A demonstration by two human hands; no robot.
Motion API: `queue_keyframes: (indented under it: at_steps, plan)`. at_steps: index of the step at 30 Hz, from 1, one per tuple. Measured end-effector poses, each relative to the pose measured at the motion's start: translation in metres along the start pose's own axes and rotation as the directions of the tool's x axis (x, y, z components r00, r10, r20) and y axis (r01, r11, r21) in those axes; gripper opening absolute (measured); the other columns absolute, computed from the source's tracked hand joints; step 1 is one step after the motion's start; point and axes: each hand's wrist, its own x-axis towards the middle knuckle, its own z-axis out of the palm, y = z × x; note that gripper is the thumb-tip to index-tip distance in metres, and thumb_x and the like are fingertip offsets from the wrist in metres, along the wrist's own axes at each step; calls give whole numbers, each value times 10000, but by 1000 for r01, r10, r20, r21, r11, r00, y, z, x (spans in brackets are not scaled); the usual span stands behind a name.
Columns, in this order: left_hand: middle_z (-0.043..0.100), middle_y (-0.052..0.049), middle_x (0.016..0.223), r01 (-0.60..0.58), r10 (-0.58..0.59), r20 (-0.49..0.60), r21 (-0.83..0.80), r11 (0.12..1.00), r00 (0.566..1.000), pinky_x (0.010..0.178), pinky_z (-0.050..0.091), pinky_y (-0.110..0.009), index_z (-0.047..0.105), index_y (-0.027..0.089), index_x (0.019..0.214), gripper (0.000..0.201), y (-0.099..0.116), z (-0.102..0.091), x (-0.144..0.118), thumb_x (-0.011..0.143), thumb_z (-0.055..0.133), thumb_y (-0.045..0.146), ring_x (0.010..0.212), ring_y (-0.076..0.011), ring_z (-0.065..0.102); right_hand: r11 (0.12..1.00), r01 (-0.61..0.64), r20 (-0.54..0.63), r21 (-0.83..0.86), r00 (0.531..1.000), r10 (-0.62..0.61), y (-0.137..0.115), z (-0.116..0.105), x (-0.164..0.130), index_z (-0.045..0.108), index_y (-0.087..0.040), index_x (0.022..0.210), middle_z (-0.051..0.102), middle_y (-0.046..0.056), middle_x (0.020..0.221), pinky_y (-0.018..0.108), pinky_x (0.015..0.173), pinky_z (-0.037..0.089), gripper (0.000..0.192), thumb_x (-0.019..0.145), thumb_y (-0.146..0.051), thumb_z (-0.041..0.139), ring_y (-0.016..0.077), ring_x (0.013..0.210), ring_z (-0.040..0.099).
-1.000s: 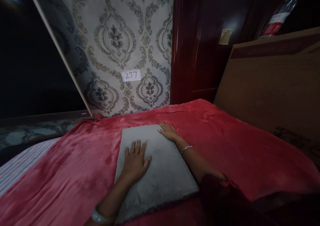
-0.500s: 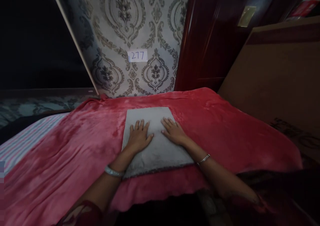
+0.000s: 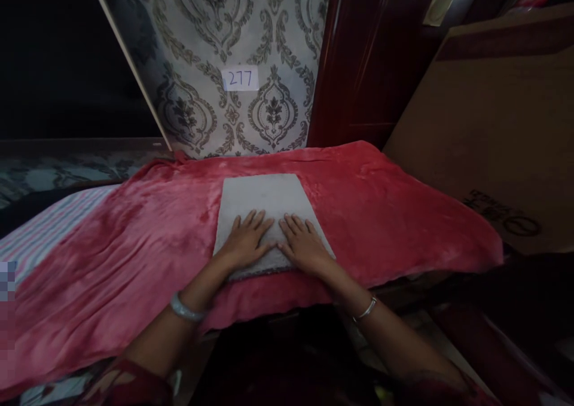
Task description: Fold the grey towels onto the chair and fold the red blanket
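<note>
A light grey rectangular cloth [image 3: 264,192], seemingly folded, lies flat on a red plush blanket [image 3: 381,214]. My left hand [image 3: 247,238] rests palm down on the cloth's left front part, fingers spread. Beside it, my right hand [image 3: 302,241] lies palm down on the right front part, its fingers also apart. The two thumbs point toward each other with a small gap between them. Neither hand grips anything. Part of the cloth's front edge is hidden under my hands and wrists.
Behind the blanket stands a patterned wall [image 3: 273,116] with a paper label reading 277 [image 3: 241,78]. A large dark screen [image 3: 67,59] is at the left, over a striped cloth [image 3: 63,214]. On the right are a dark red wooden panel [image 3: 359,53] and a big cardboard box [image 3: 502,119].
Both hands have slid toward the cloth's front edge and closer together, staying flat. The view has tilted down, so the wall and blanket appear higher.
</note>
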Motion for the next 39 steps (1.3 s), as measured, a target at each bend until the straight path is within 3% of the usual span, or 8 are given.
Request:
queue_keyframes:
  at_steps: [8,13,15,18,20,23,27,39]
  plan:
    - [324,-97,1628,9,-10,-32,-59,998,999,1226,163,-595,467,255,1493,563,1,8,-17,969,450,459,1529,-305,222,970,-166,-88,180,979,184,47,11,-9,313,-108,1574,178,122,1658,504,1235,161,692,978,-454,373,284,1539,114]
    - [438,-161,1556,245,-361,-299,-362,899,883,1210,246,-586,643,177,1304,511,-19,8,-42,844,604,397,1482,-377,315,823,-103,-251,559,924,287,83,26,-17,295,-115,1576,236,148,1640,476,1243,189,800,895,-493,482,245,1520,216]
    - [513,-151,1500,258,-551,-260,-676,690,793,1186,328,-540,627,186,1309,572,-28,9,-60,791,655,427,1429,-365,413,695,-50,-261,717,905,335,85,27,-19,302,-161,1575,273,127,1632,495,1232,225,847,855,-536,542,253,1511,243]
    - [645,-132,1349,124,-710,-29,-979,163,703,1078,474,-467,591,198,1320,665,-32,5,-83,722,735,451,1257,-321,596,355,2,-174,935,874,453,77,21,-23,375,-199,1532,354,114,1601,479,1198,313,833,808,-516,635,257,1470,342]
    - [701,-121,1244,22,-720,88,-995,-100,688,977,541,-405,593,190,1279,672,-30,-3,-92,665,794,377,1139,-283,664,90,33,-76,995,850,521,71,16,-30,481,-224,1442,476,100,1526,458,1162,379,759,756,-443,723,251,1392,461]
    - [731,-104,1148,-1,-640,190,-958,-286,745,869,573,-349,631,185,1154,521,-30,-15,-96,666,791,270,1036,-241,696,-225,28,88,974,869,487,66,10,-43,644,-222,1185,691,70,1261,442,1064,495,491,724,-338,769,246,1186,630]
    - [737,-98,1088,34,-563,234,-939,-342,792,809,579,-346,662,184,1053,356,-33,-20,-93,717,754,259,982,-233,700,-461,-23,203,887,917,344,51,9,-60,663,-220,1014,745,51,1086,493,994,540,232,798,-304,672,255,1077,676]
    - [721,-75,1171,-50,-603,191,-932,-358,774,819,556,-299,684,187,1091,423,-21,-13,-97,683,781,246,1062,-223,670,-613,-79,282,786,929,241,-30,19,-44,547,-266,1216,679,45,1261,534,1023,504,380,860,-343,654,241,1117,663]
